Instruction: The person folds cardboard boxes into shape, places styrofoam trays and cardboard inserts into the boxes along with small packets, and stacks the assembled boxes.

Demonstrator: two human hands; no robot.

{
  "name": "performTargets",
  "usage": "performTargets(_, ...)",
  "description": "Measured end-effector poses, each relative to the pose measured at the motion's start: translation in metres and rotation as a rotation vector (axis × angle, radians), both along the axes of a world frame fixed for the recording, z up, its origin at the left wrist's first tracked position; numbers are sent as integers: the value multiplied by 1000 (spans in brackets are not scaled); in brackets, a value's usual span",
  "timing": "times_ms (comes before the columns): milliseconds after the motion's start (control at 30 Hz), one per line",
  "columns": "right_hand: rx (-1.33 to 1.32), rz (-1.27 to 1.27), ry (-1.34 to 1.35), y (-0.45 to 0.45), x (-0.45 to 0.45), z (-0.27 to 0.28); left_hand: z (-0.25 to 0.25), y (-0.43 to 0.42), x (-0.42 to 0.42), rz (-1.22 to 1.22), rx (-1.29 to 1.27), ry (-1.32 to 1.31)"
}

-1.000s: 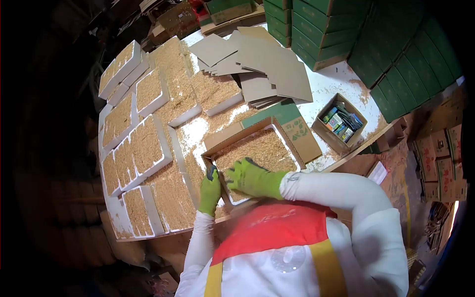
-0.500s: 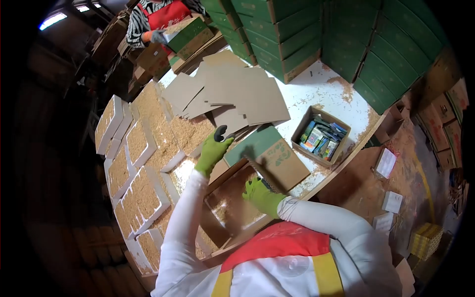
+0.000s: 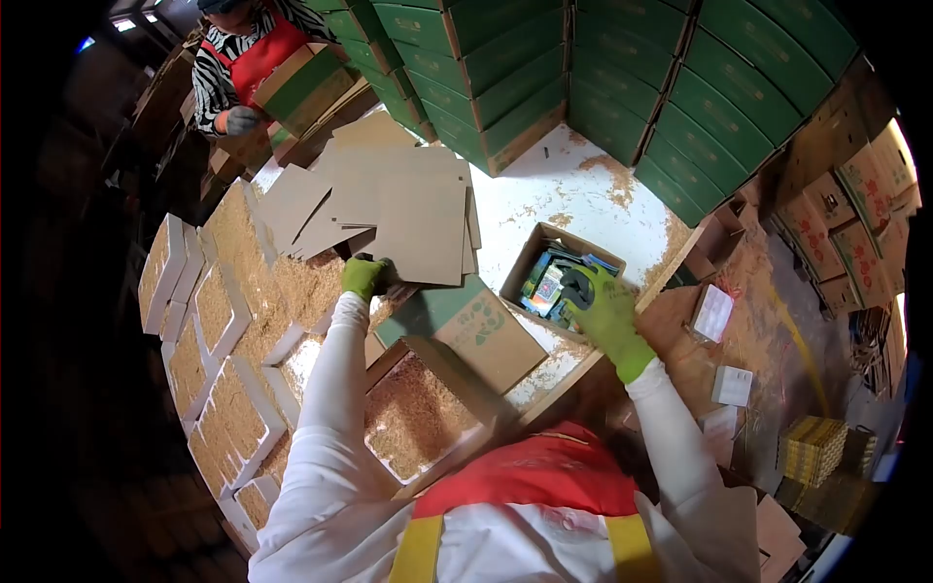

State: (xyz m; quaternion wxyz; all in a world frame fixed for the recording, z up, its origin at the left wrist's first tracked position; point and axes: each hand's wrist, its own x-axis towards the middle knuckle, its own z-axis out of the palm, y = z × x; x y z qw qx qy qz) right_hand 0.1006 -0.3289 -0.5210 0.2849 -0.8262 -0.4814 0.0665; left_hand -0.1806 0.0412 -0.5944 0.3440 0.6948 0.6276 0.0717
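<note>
My left hand, in a green glove with dark fingertips, is closed at the lower edge of the stacked cardboard sheets; its fingertips pinch the edge of a sheet. My right hand, gloved the same way, reaches over the small box of packets. Its fingers are bent down onto the colourful packets, and whether one is gripped is hidden. Near my body an open carton holds a white tray full of brown shavings. The carton's green and brown flap lies folded outward.
White trays of shavings cover the table's left side. Stacks of green boxes stand at the back. Another person in a red apron handles a green and brown carton at the back left. White blocks lie low on the right.
My left hand has moved from above the carton to the cardboard sheets. My right hand has left the shavings and moved right to the packets. The view has shifted.
</note>
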Motion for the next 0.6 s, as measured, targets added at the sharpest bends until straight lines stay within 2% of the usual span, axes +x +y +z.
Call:
performTargets(33, -34, 57, -25, 16, 9, -4, 29, -22, -9, 153, -91, -165)
performTargets(133, -191, 145, -203, 67, 3, -28, 36, -31, -67, 150, 108, -158)
performTargets(167, -348, 172, -256, 74, -1, -29, 30, -32, -86, 182, 166, -205)
performTargets(200, -501, 213, -312, 82, -8, -22, 35, -39, -102, 258, 149, -395)
performTargets(233, -699, 231, -277, 89, -14, -16, 52, -51, -117, 305, 120, -476)
performTargets(367, -506, 161, -132, 67, -10, -27, 112, -121, -175, 297, 305, -672)
performTargets(400, -318, 130, 2, 59, 0, -36, 122, -139, -189, 302, 344, -755)
performTargets(433, -37, 119, 22, 47, 1, -28, 128, -155, -206, 347, 385, -741)
performTargets(467, 83, 142, 339, 41, 8, -25, 136, -174, -215, 358, 467, -744)
performTargets(533, 266, 188, 753, 29, 17, -12, 158, -213, -224, 337, 628, -655)
performTargets(600, 284, 226, 749, 22, -10, 18, 190, -251, -214, 193, 847, -476)
